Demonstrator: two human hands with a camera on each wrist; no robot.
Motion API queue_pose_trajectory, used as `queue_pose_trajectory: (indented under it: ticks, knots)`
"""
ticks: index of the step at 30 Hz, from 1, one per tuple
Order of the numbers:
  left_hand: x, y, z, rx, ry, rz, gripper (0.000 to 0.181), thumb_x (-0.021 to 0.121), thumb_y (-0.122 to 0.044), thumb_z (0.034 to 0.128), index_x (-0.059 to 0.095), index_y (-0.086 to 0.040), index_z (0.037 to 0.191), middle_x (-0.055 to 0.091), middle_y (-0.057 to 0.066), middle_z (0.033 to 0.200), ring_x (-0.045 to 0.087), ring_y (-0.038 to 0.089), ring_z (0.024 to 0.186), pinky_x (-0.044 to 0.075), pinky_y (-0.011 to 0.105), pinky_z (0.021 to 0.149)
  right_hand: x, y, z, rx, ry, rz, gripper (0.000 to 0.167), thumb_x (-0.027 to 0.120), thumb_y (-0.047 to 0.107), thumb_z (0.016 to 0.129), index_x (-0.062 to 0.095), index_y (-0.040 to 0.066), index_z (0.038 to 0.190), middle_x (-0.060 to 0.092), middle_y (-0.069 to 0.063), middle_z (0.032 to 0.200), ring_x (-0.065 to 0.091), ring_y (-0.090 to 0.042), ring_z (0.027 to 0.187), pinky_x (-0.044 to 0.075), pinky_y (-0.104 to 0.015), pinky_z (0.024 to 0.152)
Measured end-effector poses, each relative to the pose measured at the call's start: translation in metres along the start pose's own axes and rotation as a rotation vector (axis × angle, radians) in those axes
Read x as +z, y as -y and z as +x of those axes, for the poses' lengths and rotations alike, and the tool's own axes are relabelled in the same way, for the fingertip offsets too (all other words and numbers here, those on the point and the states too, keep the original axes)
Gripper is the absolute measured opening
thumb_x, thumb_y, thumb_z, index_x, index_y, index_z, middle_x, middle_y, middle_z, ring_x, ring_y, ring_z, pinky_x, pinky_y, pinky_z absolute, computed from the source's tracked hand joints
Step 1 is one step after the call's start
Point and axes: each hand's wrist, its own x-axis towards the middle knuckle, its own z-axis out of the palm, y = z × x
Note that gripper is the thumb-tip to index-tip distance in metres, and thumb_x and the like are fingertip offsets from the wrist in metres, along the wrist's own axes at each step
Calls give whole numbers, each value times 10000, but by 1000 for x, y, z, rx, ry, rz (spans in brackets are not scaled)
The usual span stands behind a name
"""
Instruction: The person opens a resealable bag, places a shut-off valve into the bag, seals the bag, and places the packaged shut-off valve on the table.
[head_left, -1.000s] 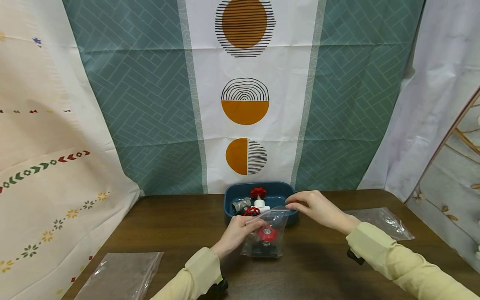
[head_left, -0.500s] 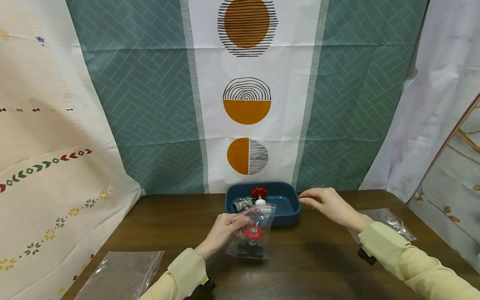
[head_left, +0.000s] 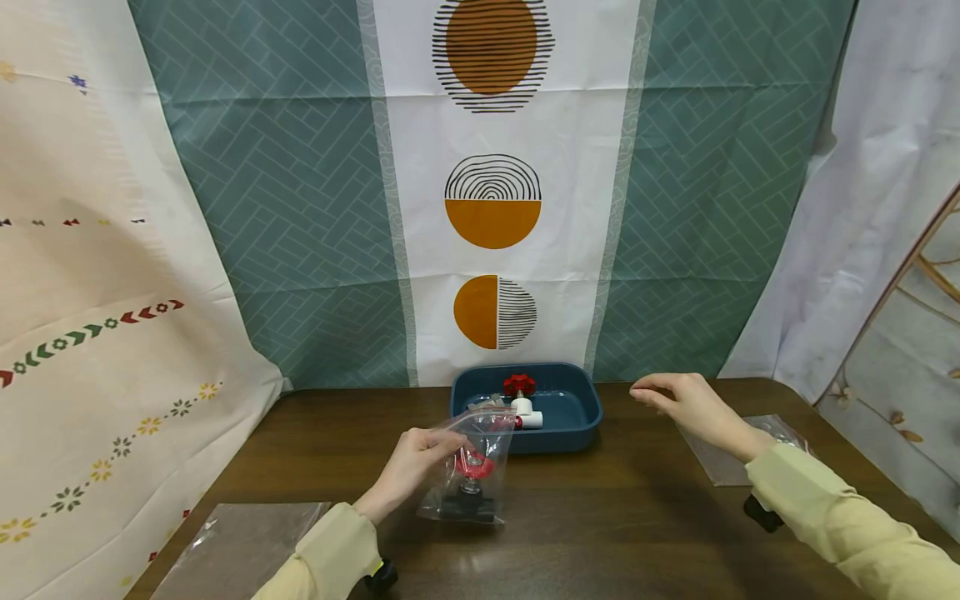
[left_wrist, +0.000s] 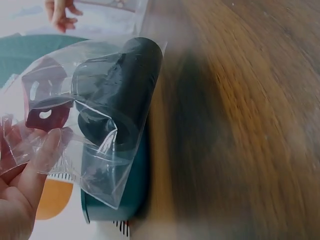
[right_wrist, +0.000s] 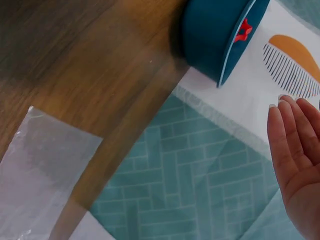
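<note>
My left hand (head_left: pixel 415 463) pinches the upper part of a clear zip bag (head_left: pixel 495 492) in front of the blue bin. Inside the bag is a black valve (head_left: pixel 467 503) with a red handwheel (head_left: pixel 473 464). In the left wrist view the black valve body (left_wrist: pixel 135 75) shows large through the plastic, with the left hand (left_wrist: pixel 22 200) at the bag's other end. My right hand (head_left: pixel 701 410) hovers right of the bin, holding nothing, its fingers extended and close together; the right wrist view shows the same hand (right_wrist: pixel 300 155) with straight fingers.
The blue bin (head_left: pixel 573 437) stands at the table's back, holding a white valve (head_left: pixel 527 414) with a red handwheel (head_left: pixel 519 384) and a metal part partly behind the bag. Flat clear bags lie at the left (head_left: pixel 240 546) and right (head_left: pixel 716 458), the right one partly under my right arm.
The right hand has let go of the bag's top edge and moved away to the right. My left hand has carried the bag with the black valve leftward.
</note>
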Motion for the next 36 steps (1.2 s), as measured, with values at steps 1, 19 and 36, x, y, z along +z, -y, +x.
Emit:
queue_pose_trajectory:
  ticks: [1,19,36]
  knots:
    - [-2,0,-1,-1,-6,6,202,537,-61,910,667,82,967,649,141,950,588,213,906,459,294,776,-1,-2,-1,14,0,3,216,577,228,898,657,80,1033,638,-19,922,586,-85,680,490,-281,596]
    - [-29,44,-9,-148,-54,-84,251,568,-154,905,663,65,984,646,112,889,607,194,765,512,333,668,-23,-42,-24,268,54,-47,427,518,347,921,607,-40,1079,633,-76,891,605,-242,785,492,-392,627]
    - [-46,68,-19,-231,-52,-121,322,565,-244,905,661,59,950,628,83,766,573,174,658,514,334,591,-40,-69,-49,386,77,-107,483,505,352,928,606,-116,995,617,-69,805,585,-219,683,471,-342,547]
